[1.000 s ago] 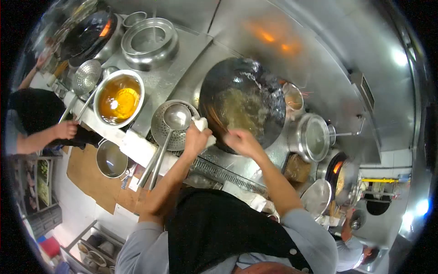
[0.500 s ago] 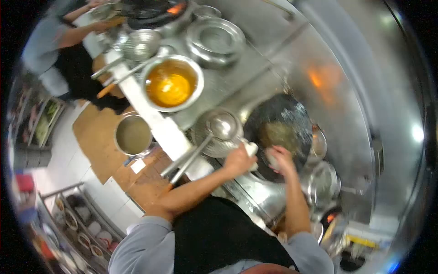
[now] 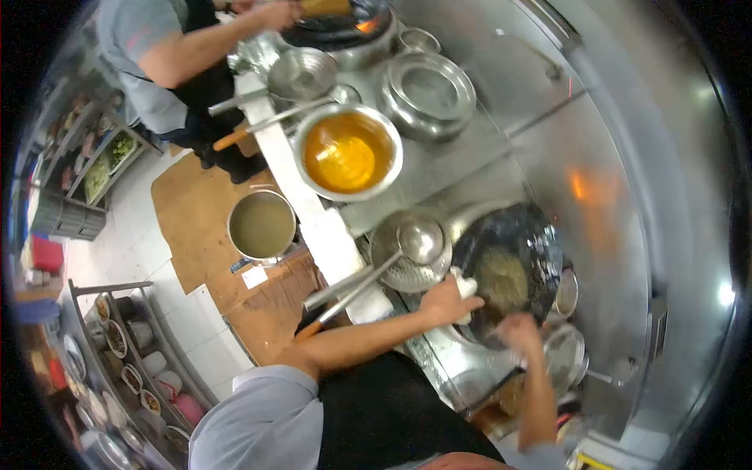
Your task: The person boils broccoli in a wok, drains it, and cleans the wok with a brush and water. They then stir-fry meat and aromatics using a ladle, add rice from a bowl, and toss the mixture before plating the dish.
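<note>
My left hand (image 3: 446,302) is closed round a white cloth (image 3: 465,291) at the near left rim of a black wok (image 3: 540,235). Cloudy liquid (image 3: 502,279) lies in the bottom of the wok. Over the wok's near edge is my right hand (image 3: 519,332), blurred, so its fingers and anything in them cannot be made out. A ladle (image 3: 420,239) rests on a perforated strainer (image 3: 384,249) left of the wok, their handles pointing down left.
A steel bowl of orange liquid (image 3: 347,153) stands on the counter, near stacked steel pots (image 3: 431,94). A co-worker (image 3: 168,55) stands at another wok upper left. A pot (image 3: 262,225) stands lower left, beyond the counter edge. Shelves (image 3: 133,352) hold dishes.
The view has shifted, so the counter items appear lower and further right. My right hand has moved from inside the wok toward its near edge. My left hand still holds the cloth.
</note>
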Demonstrator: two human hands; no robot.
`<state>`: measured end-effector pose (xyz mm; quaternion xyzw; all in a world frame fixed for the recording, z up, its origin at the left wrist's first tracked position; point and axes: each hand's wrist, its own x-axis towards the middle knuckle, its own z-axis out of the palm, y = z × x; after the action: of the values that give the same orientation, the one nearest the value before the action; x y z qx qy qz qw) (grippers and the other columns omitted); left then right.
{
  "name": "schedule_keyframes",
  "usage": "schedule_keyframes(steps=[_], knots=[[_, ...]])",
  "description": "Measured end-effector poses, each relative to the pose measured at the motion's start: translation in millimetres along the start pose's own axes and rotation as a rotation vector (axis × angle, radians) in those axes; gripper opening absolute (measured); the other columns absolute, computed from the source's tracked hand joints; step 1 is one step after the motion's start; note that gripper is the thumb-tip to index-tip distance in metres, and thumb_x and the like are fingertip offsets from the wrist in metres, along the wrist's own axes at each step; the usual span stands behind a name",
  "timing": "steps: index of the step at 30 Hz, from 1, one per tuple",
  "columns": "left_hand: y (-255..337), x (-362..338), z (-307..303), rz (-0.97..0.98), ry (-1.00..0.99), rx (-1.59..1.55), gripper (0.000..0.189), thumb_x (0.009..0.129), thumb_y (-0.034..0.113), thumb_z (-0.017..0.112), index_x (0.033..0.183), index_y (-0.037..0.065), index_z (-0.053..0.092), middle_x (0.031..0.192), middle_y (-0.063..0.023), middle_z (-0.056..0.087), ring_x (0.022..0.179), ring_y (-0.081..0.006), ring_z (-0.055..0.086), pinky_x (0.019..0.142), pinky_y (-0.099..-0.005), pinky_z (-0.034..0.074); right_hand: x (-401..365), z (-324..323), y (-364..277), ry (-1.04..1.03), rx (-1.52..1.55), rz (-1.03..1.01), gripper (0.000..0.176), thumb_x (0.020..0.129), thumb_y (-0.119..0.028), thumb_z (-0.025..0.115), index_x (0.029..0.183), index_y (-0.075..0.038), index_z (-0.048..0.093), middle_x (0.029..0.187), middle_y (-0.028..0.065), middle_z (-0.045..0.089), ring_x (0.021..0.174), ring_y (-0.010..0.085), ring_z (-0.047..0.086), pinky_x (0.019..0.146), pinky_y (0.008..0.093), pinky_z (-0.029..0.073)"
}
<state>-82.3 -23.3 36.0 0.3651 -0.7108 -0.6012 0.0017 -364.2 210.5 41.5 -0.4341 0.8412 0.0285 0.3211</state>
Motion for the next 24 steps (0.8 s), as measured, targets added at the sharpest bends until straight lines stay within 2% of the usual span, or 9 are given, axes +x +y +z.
schedule_keyframes(steps=[3, 6, 8, 10, 14, 16, 18, 20, 24], knots=[[-8, 10, 6, -0.016, -0.015, 0.058, 0.079, 0.083, 0.038, 0.082, 0.136, -0.012, 0.050, 0.111, -0.0279, 0.073, 0.104, -0.0430, 0.072, 0.094, -0.0495, 0.058, 90, -80, -44, -0.027, 0.091, 0.374, 0.034, 0.097, -0.035, 0.064, 0.105, -0.006, 0.078, 0.097, 0.0181, 0.076, 0.091, 0.0326, 0.075, 0.079, 0.0479, 0.060], [-10, 6, 15, 0.071, 0.121, 0.035, 0.067, 0.082, 0.036, 0.081, 0.124, -0.010, 0.056, 0.102, -0.0304, 0.074, 0.097, -0.0468, 0.073, 0.088, -0.0526, 0.059, 68, -45, -114, 0.531, 0.615, 0.491, 0.041, 0.090, -0.037, 0.071, 0.116, -0.005, 0.076, 0.101, 0.0143, 0.076, 0.089, 0.0278, 0.072, 0.080, 0.0425, 0.061], [-3, 0, 13, 0.083, 0.125, -0.043, 0.064, 0.082, 0.034, 0.080, 0.122, -0.011, 0.057, 0.098, -0.0318, 0.073, 0.095, -0.0481, 0.073, 0.087, -0.0538, 0.058, 25, -8, -132, 0.305, 0.554, 0.558, 0.033, 0.089, -0.033, 0.072, 0.110, -0.008, 0.077, 0.100, 0.0144, 0.076, 0.099, 0.0263, 0.072, 0.087, 0.0436, 0.059], [5, -4, 8, 0.095, 0.078, -0.030, 0.063, 0.083, 0.032, 0.079, 0.121, -0.013, 0.057, 0.097, -0.0314, 0.074, 0.091, -0.0472, 0.073, 0.084, -0.0527, 0.059, -25, 53, -97, 0.478, 0.091, 0.317, 0.035, 0.089, -0.031, 0.071, 0.115, -0.008, 0.077, 0.107, 0.0182, 0.077, 0.102, 0.0301, 0.074, 0.095, 0.0415, 0.057], [-2, -6, 1, 0.107, 0.081, -0.007, 0.063, 0.085, 0.030, 0.077, 0.123, -0.015, 0.055, 0.095, -0.0337, 0.072, 0.090, -0.0490, 0.073, 0.082, -0.0530, 0.058, -24, -25, -45, 0.086, 0.051, 0.503, 0.037, 0.085, -0.032, 0.077, 0.113, -0.008, 0.078, 0.114, 0.0177, 0.078, 0.108, 0.0349, 0.073, 0.093, 0.0449, 0.057], [-13, -2, 6, 0.151, 0.106, -0.016, 0.067, 0.085, 0.031, 0.076, 0.126, -0.016, 0.053, 0.094, -0.0337, 0.072, 0.089, -0.0497, 0.072, 0.082, -0.0529, 0.058, 60, -62, 4, 0.240, -0.181, 0.337, 0.033, 0.084, -0.030, 0.077, 0.110, -0.010, 0.079, 0.107, 0.0156, 0.079, 0.100, 0.0318, 0.074, 0.088, 0.0459, 0.058], [-11, -3, 6, 0.160, 0.104, -0.011, 0.069, 0.084, 0.032, 0.076, 0.128, -0.016, 0.052, 0.094, -0.0335, 0.072, 0.089, -0.0498, 0.072, 0.082, -0.0528, 0.058, 84, -78, -65, 0.476, 0.424, 0.586, 0.029, 0.088, -0.028, 0.072, 0.108, -0.008, 0.079, 0.100, 0.0173, 0.078, 0.090, 0.0325, 0.074, 0.083, 0.0476, 0.059], [-16, -2, 10, 0.136, 0.077, -0.031, 0.072, 0.085, 0.035, 0.077, 0.129, -0.015, 0.051, 0.096, -0.0328, 0.073, 0.092, -0.0490, 0.072, 0.083, -0.0525, 0.058, 88, -7, -58, 0.591, 0.415, 0.418, 0.030, 0.090, -0.028, 0.068, 0.110, -0.008, 0.078, 0.100, 0.0206, 0.077, 0.088, 0.0342, 0.073, 0.086, 0.0479, 0.058], [-4, -10, 4, 0.095, 0.054, -0.074, 0.080, 0.087, 0.044, 0.079, 0.133, -0.014, 0.049, 0.098, -0.0308, 0.073, 0.094, -0.0486, 0.072, 0.084, -0.0522, 0.057, -35, 43, -93, 0.364, -0.038, 0.415, 0.033, 0.088, -0.027, 0.071, 0.114, -0.007, 0.077, 0.108, 0.0273, 0.075, 0.098, 0.0455, 0.072, 0.095, 0.0523, 0.056]])
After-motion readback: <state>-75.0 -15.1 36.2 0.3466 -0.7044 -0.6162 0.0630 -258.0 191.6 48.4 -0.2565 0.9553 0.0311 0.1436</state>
